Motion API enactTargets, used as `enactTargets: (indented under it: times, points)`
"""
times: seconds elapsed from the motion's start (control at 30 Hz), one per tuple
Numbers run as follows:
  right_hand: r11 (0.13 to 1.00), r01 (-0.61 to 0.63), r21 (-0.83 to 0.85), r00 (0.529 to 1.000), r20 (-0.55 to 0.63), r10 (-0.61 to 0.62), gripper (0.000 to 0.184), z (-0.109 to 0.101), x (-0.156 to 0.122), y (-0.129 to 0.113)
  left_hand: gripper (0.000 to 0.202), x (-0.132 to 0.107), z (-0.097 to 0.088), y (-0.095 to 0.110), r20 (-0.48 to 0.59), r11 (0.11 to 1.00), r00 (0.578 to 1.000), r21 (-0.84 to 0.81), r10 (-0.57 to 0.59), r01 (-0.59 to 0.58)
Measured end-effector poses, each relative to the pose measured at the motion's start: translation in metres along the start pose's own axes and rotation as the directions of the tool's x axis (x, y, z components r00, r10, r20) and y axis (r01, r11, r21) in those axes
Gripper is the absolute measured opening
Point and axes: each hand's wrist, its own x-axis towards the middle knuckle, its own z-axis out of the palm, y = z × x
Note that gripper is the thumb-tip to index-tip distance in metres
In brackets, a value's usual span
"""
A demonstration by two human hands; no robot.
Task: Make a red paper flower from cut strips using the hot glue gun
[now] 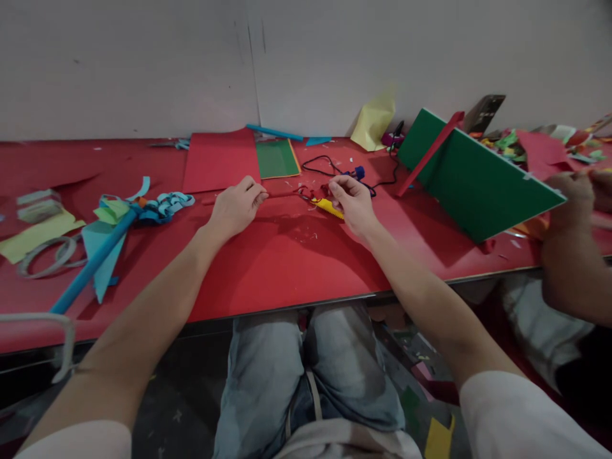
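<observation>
Both my arms reach forward over a red table. My left hand is closed, its fingertips pinching the left end of a thin red paper stick that lies across the table. My right hand is also closed, its fingers curled on the stick's right end beside a yellow comb-like piece and small scissors. What the right fingers grip is partly hidden.
A red sheet and a green sheet lie behind the hands. A blue paper stick with a chain lies left. Another person's hand holds a green board at right. Black cable runs nearby.
</observation>
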Motion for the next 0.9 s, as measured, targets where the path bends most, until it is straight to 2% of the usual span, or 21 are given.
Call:
enactTargets:
  times: [0.3,0.53,0.63,0.8,0.9]
  points:
    - [0.990,-0.113,0.082,0.983,0.151,0.100,0.042,-0.003,-0.002,0.001,0.034,0.001,0.008,-0.014,-0.025,0.998,0.999,-0.058,-0.038,0.036]
    - [0.999,-0.042,0.033,0.985,0.171,0.036,0.027,-0.001,-0.003,0.003,0.031,0.003,0.018,-0.022,-0.047,0.995,0.999,-0.100,-0.019,0.014]
    - [0.998,-0.047,0.035,0.988,0.152,0.041,0.021,-0.001,-0.003,0.002,0.027,0.002,0.020,-0.024,-0.060,0.994,0.998,-0.110,-0.001,-0.005]
    - [0.995,-0.092,0.041,0.983,0.165,0.084,0.021,-0.007,-0.001,0.003,0.024,0.001,0.017,-0.025,-0.055,0.988,0.998,-0.156,-0.002,-0.007]
    - [0.999,0.000,-0.053,0.988,0.156,0.008,0.024,-0.008,0.000,0.006,0.027,0.002,0.015,-0.025,-0.056,0.982,0.998,-0.188,-0.009,-0.002]
